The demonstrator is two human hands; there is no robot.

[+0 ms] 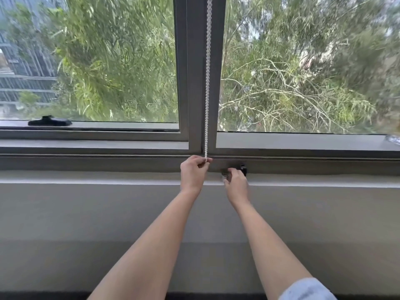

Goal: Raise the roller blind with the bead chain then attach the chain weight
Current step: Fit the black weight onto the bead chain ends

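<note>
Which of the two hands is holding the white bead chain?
The left hand pinches the bead chain at its lower end, in front of the window's central post. The right hand is lower, beside it, at a small dark fitting on the frame.

Single head-worn wide-angle view, facing forward and slightly down at a window frame (194,83) from arm's reach. Both forearms extend from the lower edge toward centre. Beyond the fingers (200,161) lies glass; below them, the sill (86,177).
</note>
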